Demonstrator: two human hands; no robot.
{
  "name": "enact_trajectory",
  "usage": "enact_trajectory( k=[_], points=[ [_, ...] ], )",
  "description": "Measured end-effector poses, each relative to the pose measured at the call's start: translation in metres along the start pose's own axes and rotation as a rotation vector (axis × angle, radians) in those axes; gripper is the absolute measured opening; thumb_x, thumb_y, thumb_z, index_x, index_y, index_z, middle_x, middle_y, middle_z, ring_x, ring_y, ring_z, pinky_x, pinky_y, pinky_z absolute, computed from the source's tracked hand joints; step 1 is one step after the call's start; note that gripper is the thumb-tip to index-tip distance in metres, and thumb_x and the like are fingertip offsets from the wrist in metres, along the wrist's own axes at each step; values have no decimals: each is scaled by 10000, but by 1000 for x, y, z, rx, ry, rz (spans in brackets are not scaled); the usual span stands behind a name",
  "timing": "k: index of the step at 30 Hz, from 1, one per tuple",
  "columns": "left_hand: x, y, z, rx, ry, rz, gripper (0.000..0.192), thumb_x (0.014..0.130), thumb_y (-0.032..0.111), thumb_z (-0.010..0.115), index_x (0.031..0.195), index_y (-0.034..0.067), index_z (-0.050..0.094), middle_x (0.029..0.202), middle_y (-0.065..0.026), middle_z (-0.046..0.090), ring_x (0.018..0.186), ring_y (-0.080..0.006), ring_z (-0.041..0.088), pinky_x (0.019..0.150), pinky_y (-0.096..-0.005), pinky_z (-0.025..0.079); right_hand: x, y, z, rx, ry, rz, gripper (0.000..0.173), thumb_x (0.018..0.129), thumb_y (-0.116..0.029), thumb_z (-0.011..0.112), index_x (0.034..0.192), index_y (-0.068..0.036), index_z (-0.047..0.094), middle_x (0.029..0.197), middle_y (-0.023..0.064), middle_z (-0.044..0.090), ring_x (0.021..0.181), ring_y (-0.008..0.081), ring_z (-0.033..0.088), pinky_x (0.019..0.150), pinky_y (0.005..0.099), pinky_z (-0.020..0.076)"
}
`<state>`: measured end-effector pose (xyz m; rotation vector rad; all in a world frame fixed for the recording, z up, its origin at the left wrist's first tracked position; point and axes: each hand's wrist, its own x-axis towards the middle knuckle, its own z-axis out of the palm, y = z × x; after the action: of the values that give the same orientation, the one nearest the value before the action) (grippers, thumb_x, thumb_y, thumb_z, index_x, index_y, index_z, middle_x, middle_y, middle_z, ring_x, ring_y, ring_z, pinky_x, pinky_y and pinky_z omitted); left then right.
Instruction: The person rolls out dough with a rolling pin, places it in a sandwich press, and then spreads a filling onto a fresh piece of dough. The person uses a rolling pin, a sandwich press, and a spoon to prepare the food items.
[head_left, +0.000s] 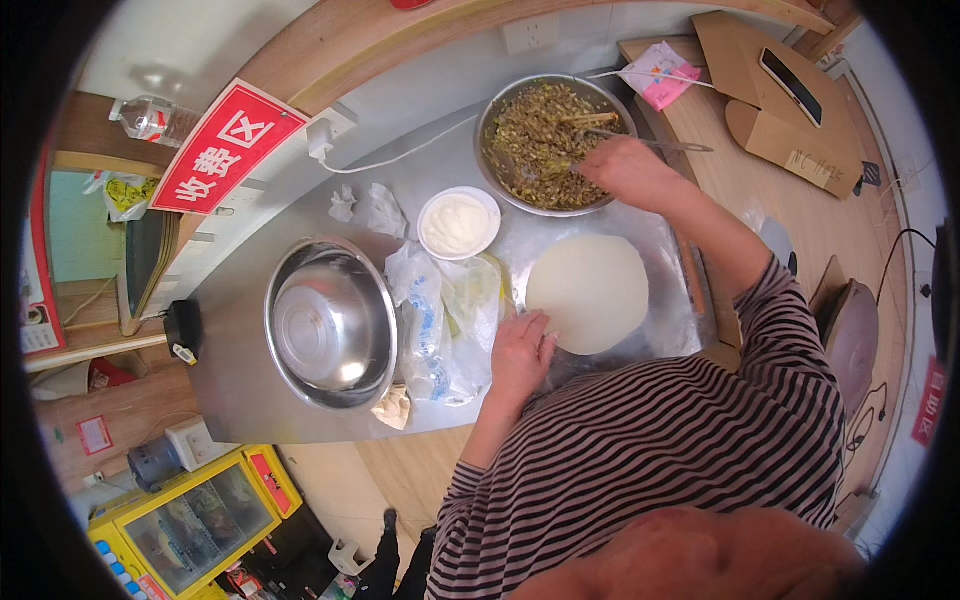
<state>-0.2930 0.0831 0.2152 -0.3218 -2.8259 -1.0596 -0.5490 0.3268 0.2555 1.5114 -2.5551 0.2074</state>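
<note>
A round, flat sheet of dough (589, 292) lies on the metal worktop (232, 375) in front of me. My left hand (523, 346) rests at its lower left edge, fingers on or beside the dough. Beyond it stands a large steel bowl (480, 139) of chopped, brown and green filling (544, 135). My right hand (619, 169) reaches over that bowl's right rim, its fingers down at the filling; what it holds is hard to make out. A metal utensil's handle (686, 145) and wooden chopsticks (592, 118) slant across the bowl beside it.
Left of the dough are a white bowl of flour-like powder (457, 223), crumpled plastic bags (450, 322) and a large steel basin (394, 337) with another metal bowl (319, 322) in it. A wooden rolling pin (690, 274) lies at right. Further right are cardboard (795, 135) and a phone (791, 86).
</note>
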Motion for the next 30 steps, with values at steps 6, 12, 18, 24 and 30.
enact_trajectory(
  k=[6, 12, 18, 24, 30],
  points=[
    [6, 1, 1, -18, -36, -6, 292, 826, 180, 751, 1066, 25, 692, 1100, -146, 695, 1028, -348, 651, 1011, -504, 483, -18, -10, -9, -71, -204, 116, 108, 743, -107, 602, 801, -40, 665, 778, 115, 651, 809, 304, 672, 725, 413, 537],
    [10, 4, 5, -10, -47, 55, 288, 834, 181, 747, 1069, 24, 690, 1103, -143, 696, 1033, -342, 651, 1010, -512, 481, 23, -5, 42, -62, 23, 237, 83, 744, -91, 627, 746, -52, 700, 787, 137, 692, 785, 303, 699, 693, 419, 553],
    [8, 4, 5, 3, -72, 24, 292, 838, 174, 743, 1078, 19, 685, 1113, -153, 695, 1040, -347, 648, 1019, -501, 477, 69, 3, 66, -29, 110, 334, 78, 722, -84, 651, 771, -63, 708, 807, 141, 700, 815, 316, 703, 701, 437, 556],
    [0, 1, -1, -5, -18, 3, 279, 827, 137, 748, 1076, 23, 695, 1124, -140, 697, 1050, -370, 639, 954, -458, 500, 34, -12, 52, -8, -123, 274, 117, 753, -103, 625, 806, -62, 721, 818, 146, 706, 812, 338, 699, 709, 459, 559],
    [5, 2, -3, -56, -11, -43, 278, 821, 120, 750, 1079, 29, 700, 1126, -144, 702, 1048, -361, 643, 940, -436, 507, 7, -13, 25, 66, -157, 747, 150, 814, -126, 592, 847, -70, 728, 829, 167, 701, 809, 339, 704, 692, 477, 553]
  ],
)
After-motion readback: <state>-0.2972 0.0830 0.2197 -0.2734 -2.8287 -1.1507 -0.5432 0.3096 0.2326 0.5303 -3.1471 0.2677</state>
